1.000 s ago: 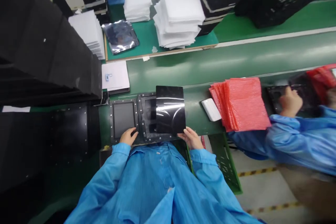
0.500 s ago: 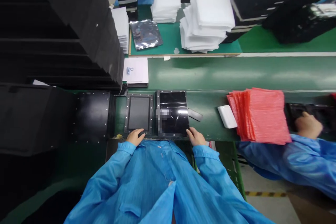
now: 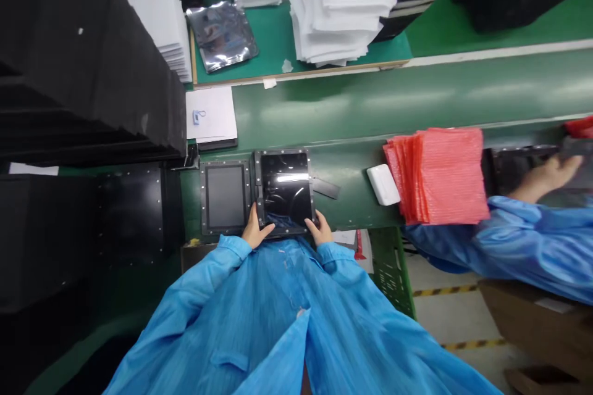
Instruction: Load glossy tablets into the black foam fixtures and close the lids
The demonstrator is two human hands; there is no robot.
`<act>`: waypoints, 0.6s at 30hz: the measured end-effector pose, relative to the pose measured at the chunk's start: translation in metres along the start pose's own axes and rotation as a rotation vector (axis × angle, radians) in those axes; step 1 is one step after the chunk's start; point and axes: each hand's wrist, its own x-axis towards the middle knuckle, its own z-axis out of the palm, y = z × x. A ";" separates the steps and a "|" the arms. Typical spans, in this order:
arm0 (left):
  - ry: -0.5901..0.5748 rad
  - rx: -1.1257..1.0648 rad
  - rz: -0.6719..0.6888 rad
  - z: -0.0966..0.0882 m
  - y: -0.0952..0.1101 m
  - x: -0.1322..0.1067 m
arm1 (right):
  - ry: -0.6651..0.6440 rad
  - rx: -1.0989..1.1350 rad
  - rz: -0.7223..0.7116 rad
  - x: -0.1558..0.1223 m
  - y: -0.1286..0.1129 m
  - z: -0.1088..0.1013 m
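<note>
A black framed screen panel (image 3: 287, 188) with a glossy face lies at the bench's front edge. My left hand (image 3: 256, 229) grips its lower left corner, thumb on top and fingers along the side. At the lower right corner my right hand (image 3: 320, 229) holds the same panel, its thumb over the frame. Just to the left lies a second framed panel (image 3: 225, 194) with a dull grey screen, close to my left fingers. A flat grey strip (image 3: 325, 188) sticks out beyond the glossy panel's right side.
Red bubble-wrap bags (image 3: 445, 176) are piled to the right, beside a white block-shaped object (image 3: 383, 184). A co-worker's hand (image 3: 549, 176) is farther right. Tall black stacks (image 3: 92, 62) stand on the left. White sheets (image 3: 345, 6) and a silvery bag (image 3: 222, 36) lie across the bench.
My left hand has moved right, from the grey-screen panel to the glossy panel's lower left corner. My right hand stays at the other corner. The view has shifted, and the co-worker's hand has lifted.
</note>
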 end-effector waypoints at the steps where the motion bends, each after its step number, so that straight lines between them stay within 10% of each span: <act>1: 0.015 0.000 -0.005 0.001 -0.001 -0.001 | -0.022 -0.014 -0.022 0.001 0.001 -0.003; 12: 0.108 0.084 -0.080 0.010 0.007 -0.005 | -0.058 -0.357 -0.550 0.000 -0.011 -0.023; 18: 0.054 0.106 -0.035 0.002 0.005 -0.003 | -0.070 -0.200 -0.302 0.002 0.012 -0.012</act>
